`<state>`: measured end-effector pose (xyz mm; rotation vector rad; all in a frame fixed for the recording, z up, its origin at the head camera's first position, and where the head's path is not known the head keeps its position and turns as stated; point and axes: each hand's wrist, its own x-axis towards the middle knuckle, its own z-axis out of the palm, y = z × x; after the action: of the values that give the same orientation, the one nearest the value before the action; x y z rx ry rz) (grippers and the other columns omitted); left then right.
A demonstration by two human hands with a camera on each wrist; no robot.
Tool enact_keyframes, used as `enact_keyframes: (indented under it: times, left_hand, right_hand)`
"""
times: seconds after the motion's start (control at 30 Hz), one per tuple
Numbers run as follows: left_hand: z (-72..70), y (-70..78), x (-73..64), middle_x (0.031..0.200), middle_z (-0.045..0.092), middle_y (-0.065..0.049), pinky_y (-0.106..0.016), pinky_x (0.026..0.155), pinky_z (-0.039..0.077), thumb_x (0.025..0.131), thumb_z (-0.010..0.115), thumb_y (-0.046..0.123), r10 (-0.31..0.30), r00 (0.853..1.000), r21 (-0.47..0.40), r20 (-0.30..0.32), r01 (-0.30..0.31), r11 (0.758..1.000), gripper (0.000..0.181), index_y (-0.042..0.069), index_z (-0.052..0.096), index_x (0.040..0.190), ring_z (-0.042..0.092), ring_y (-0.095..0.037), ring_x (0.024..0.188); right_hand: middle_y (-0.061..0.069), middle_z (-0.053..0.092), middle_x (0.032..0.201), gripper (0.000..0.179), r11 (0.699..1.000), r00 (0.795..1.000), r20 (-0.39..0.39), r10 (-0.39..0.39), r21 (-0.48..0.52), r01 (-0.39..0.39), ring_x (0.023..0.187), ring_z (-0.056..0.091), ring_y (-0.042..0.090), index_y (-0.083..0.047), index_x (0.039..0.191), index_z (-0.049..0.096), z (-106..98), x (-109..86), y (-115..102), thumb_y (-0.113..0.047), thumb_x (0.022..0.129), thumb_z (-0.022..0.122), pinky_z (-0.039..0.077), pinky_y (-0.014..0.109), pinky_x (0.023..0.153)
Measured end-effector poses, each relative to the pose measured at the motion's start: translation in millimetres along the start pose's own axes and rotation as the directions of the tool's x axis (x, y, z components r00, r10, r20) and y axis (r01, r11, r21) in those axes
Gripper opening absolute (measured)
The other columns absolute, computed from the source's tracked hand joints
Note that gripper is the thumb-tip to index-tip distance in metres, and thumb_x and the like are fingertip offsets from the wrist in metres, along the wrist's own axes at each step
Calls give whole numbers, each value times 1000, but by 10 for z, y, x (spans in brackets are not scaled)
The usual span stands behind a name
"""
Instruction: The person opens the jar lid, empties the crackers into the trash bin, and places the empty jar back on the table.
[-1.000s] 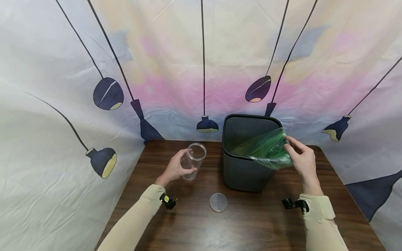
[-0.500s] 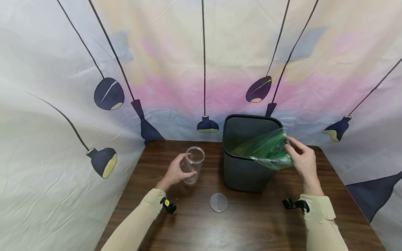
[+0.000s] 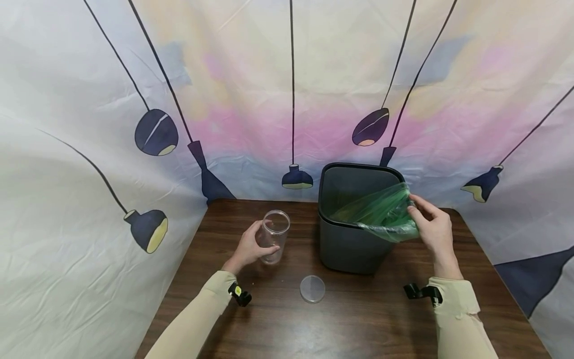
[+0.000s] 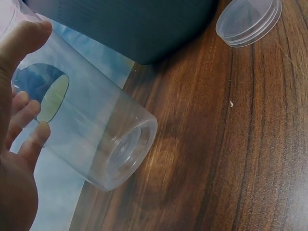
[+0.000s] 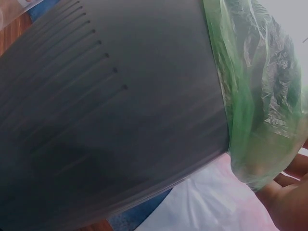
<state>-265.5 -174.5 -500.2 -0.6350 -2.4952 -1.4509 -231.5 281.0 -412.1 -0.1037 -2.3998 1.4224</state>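
My left hand (image 3: pixel 248 247) grips a clear plastic jar (image 3: pixel 275 232) round its side, thumb at the front and fingers behind. The jar has no lid on, and nothing shows inside it. In the left wrist view its base (image 4: pixel 130 149) is seen close over the wooden table. My right hand (image 3: pixel 434 227) pinches the edge of a green plastic bag (image 3: pixel 381 212) at the right of a dark grey bin (image 3: pixel 352 249). The bag hangs partly inside the bin and folds over its front right rim. In the right wrist view the bag (image 5: pixel 260 91) bulges past the rim, with the fingers behind it.
A round clear lid (image 3: pixel 312 289) lies on the dark wooden table (image 3: pixel 350 324), in front of the bin and between my arms. The bin stands toward the back. Behind the table hangs a cloth (image 3: pixel 251 99) printed with lamps.
My left hand has lowered the jar slightly and drawn it a little toward me and to the left. The right hand keeps its place on the bag.
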Motion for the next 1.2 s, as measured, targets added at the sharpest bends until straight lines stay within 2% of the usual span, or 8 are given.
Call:
enact_keyframes:
  times: [0.17,0.37,0.5,0.67,0.73,0.9,1.03,1.2]
  left_hand:
    - [4,-27,-36,120,61,-20,-43,92,51,66,90,9,9,1000,21,-2,-9,1000,72,-6,54,127,58,-27,109]
    - [19,-53,-73,119,62,-12,-34,90,51,66,89,10,26,1000,36,-12,-26,999,71,-2,55,128,58,-22,108]
    - [46,-125,-75,120,61,-14,-39,90,51,66,90,10,21,999,39,-24,-20,999,72,-2,54,127,58,-25,109]
    - [114,-442,-66,123,60,-19,-52,92,49,66,91,17,11,1000,-4,-28,-11,1000,75,3,54,130,57,-27,112]
    - [124,-526,-69,125,59,-17,-55,93,48,66,91,21,4,1000,-22,-20,-4,1000,76,5,53,130,56,-27,114]
    - [128,-516,-85,127,57,-18,-54,98,46,68,90,14,-32,999,-48,-9,31,998,74,7,52,131,56,-31,117]
    - [151,-524,-102,128,54,-25,-55,101,44,69,88,7,-55,998,-35,-6,55,998,74,6,51,132,54,-38,120]
    - [162,-552,-124,130,54,-25,-58,102,42,69,87,6,-52,999,-42,-11,51,998,74,2,50,133,51,-44,123]
  right_hand:
    - [-8,59,132,45,1000,1000,1,2,-2,-2,110,48,-10,-25,138,57,2,-5,2,-42,96,57,43,10,77]
    - [-8,58,133,46,1000,1000,2,14,-9,-14,110,48,-10,-25,138,57,6,-8,9,-43,96,57,43,10,77]
    - [-8,58,133,46,1000,1000,2,19,-9,-19,111,48,-9,-25,138,56,7,-6,12,-43,96,57,42,11,78]
    - [-10,59,131,45,1000,1000,-2,8,-4,-8,109,48,-10,-25,138,57,8,0,13,-42,96,58,43,10,77]
    - [-10,59,131,45,1000,1000,-2,5,-2,-5,108,48,-11,-25,138,57,5,3,12,-42,96,58,42,10,77]
    - [-9,59,132,45,1000,1000,-2,4,-3,-4,108,48,-11,-25,138,57,5,5,7,-42,96,57,43,10,77]
    - [-9,59,132,45,1000,1000,-2,11,-7,-11,109,48,-10,-25,138,56,5,4,4,-43,96,57,43,10,77]
    - [-14,59,128,46,1000,1000,-2,11,-6,-11,105,48,-12,-25,138,57,5,-1,-2,-43,96,57,43,10,76]
